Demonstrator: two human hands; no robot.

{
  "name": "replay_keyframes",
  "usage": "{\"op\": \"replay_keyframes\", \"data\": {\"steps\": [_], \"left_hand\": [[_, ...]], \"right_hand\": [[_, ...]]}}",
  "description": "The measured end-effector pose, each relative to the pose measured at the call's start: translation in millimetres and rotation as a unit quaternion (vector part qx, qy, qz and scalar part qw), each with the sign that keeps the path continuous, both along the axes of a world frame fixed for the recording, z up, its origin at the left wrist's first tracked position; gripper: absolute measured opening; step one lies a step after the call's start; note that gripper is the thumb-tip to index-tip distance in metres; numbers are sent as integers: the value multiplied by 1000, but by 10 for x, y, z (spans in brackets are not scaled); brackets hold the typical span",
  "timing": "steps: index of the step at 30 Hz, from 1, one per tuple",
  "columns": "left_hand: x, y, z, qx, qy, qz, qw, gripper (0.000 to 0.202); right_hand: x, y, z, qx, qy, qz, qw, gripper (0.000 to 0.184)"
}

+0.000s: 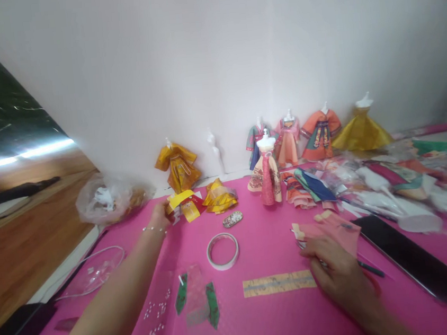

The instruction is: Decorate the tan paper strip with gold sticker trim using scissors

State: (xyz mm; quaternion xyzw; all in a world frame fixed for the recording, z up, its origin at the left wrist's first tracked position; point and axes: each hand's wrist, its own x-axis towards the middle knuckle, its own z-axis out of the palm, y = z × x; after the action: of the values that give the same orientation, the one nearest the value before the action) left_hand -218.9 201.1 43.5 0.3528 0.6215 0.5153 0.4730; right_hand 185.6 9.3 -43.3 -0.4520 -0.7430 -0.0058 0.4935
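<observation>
My left hand (160, 215) reaches far across the pink mat (272, 322) and closes on a yellow and red paper piece (183, 205) lying beside a folded yellow paper dress (219, 196). My right hand (333, 265) rests on the mat at the right, its fingers curled over the edge of a pink paper garment (333, 226); scissors or a pen (372, 270) seem to lie under it. A patterned tan paper strip (278, 284) lies just left of this hand.
A roll of white tape (222, 250), a small speckled oval (232, 219) and a green and pink paper garment (196, 297) lie mid-mat. Paper dresses on small mannequins (266, 176) line the wall. A black tablet (414, 256) and plastic bags (109, 200) flank the mat.
</observation>
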Motion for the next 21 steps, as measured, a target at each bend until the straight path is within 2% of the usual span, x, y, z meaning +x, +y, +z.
{"op": "replay_keyframes", "data": {"steps": [3,8,13,17,21], "left_hand": [[5,-13,-63,-32,-57,45,997,34],[226,112,-160,-30,-134,73,988,33],[311,184,-78,22,-166,100,981,32],[183,-29,133,70,-168,111,977,30],[152,-546,373,67,-159,89,981,20]], "right_hand": [[-12,-5,-2,3,4,0,1000,22],[-5,-1,-5,0,3,-1,1000,22],[29,18,6,-1,2,-6,1000,22],[46,15,16,-5,5,-7,1000,22],[51,7,27,-2,14,-5,1000,22]]}}
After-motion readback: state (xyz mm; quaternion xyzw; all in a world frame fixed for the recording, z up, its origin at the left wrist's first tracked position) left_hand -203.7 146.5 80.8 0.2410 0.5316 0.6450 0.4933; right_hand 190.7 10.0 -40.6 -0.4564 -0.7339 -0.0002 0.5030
